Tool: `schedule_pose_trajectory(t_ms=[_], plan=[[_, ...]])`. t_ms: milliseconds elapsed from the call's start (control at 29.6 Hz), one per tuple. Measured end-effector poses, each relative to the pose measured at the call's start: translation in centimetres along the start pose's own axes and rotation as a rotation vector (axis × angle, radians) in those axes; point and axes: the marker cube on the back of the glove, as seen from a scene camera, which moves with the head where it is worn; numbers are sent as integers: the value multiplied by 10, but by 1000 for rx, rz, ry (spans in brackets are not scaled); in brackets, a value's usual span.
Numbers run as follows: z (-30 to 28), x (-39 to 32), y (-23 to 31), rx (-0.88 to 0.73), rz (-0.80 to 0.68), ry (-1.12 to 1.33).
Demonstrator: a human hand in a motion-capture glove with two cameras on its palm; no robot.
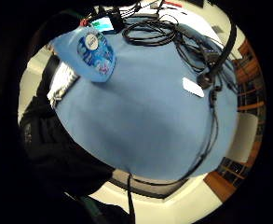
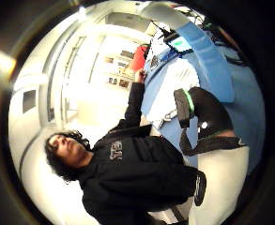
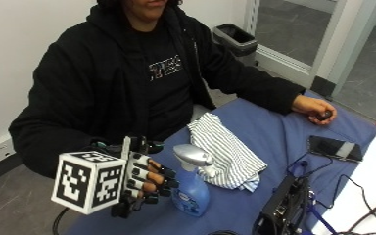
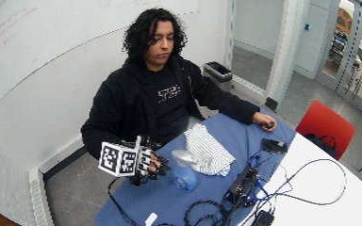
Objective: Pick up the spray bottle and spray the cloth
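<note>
Gloved right hand (image 3: pixel 146 183) beside spray bottle (image 3: pixel 191 188), fingers loosely curled, holding nothing (contact unclear). Bottle upright on blue table (image 3: pixel 286 142), just beside striped cloth (image 3: pixel 223 152). Risk: sideways approach knocks bottle over; nozzle direction unclear, spray could miss cloth.

Spray bottle (image 3: pixel 192 188): label print too small to read; nozzle tip partly hidden behind the striped cloth (image 3: pixel 225 150). Right hand (image 3: pixel 146 183): palm hidden behind its fingers. Bare hand (image 3: pixel 313 108): small dark object beneath it, unidentifiable.
</note>
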Motion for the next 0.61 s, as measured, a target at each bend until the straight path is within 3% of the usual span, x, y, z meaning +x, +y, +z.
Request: schedule_pose_trajectory(t_ms=[237, 608], plan=[[8, 7, -36, -2, 14, -295], [26, 6, -71, 52, 71, -534]])
